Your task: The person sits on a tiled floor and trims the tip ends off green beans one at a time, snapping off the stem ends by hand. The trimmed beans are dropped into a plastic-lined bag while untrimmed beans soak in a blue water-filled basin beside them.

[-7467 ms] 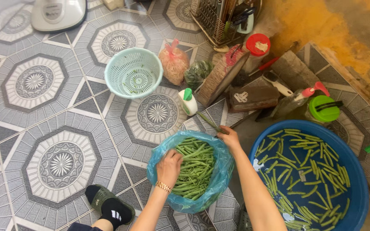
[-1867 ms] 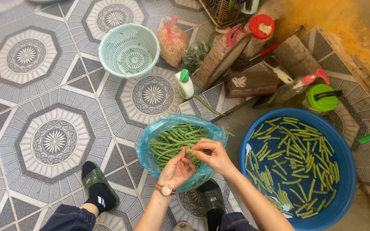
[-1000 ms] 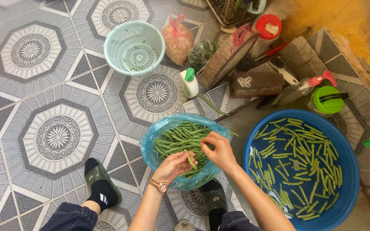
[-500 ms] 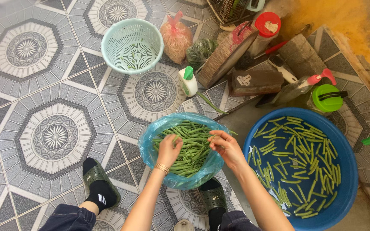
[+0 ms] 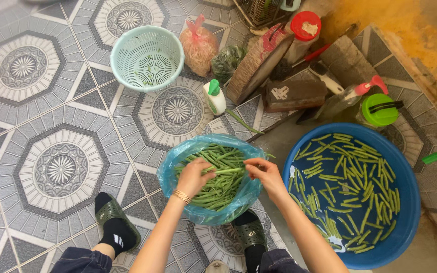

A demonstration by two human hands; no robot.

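Note:
A blue plastic bag (image 5: 170,169) full of long green beans (image 5: 222,189) sits open on the tiled floor between my feet. Both hands hover over it. My left hand (image 5: 194,175) and my right hand (image 5: 261,171) each pinch one end of a single green bean (image 5: 227,171) held level above the pile. To the right stands a big blue basin (image 5: 403,192) of water with many short cut bean pieces (image 5: 352,167) floating in it.
A pale green plastic colander (image 5: 146,57) stands at the back. Near it are a white bottle with a green cap (image 5: 214,97), a tied bag of food (image 5: 199,44), a wooden chopping board (image 5: 258,61), a brick (image 5: 293,95), a red-lidded jar (image 5: 303,28) and a green-lidded jar (image 5: 379,109).
My hands were apart over the bag half a second ago; now they have come together, each gripping an end of one bean lifted from the pile.

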